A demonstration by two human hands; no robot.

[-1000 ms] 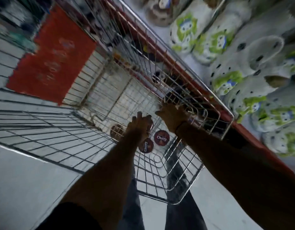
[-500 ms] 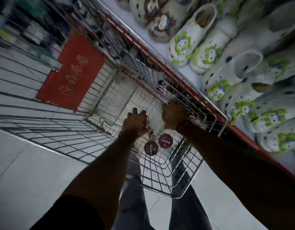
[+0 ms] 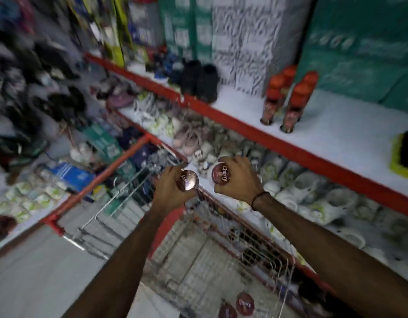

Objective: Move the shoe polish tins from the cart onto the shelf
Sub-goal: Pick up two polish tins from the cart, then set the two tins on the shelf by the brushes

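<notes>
My left hand (image 3: pixel 173 193) holds a round shiny brown polish tin (image 3: pixel 189 180) raised above the wire cart (image 3: pixel 205 255). In my right hand (image 3: pixel 239 180) is a dark red tin (image 3: pixel 221 174) with "Cherry" on its lid. Both hands are level, side by side, in front of the shelving. Two more dark red tins (image 3: pixel 245 303) (image 3: pixel 227 311) lie in the cart's near corner at the bottom of the view. The upper white shelf (image 3: pixel 336 131) with a red front edge stretches to the right above my hands.
Red-capped spray cans (image 3: pixel 290 102) and black shoes (image 3: pixel 198 81) stand on the upper shelf; a yellow tray (image 3: pixel 402 154) sits at its right end. White and green clogs (image 3: pixel 313 198) fill the lower shelf. Boxes line the back wall.
Both hands have lifted out of the cart, each with a tin. The view has swung up from the cart's bottom to the shelves.
</notes>
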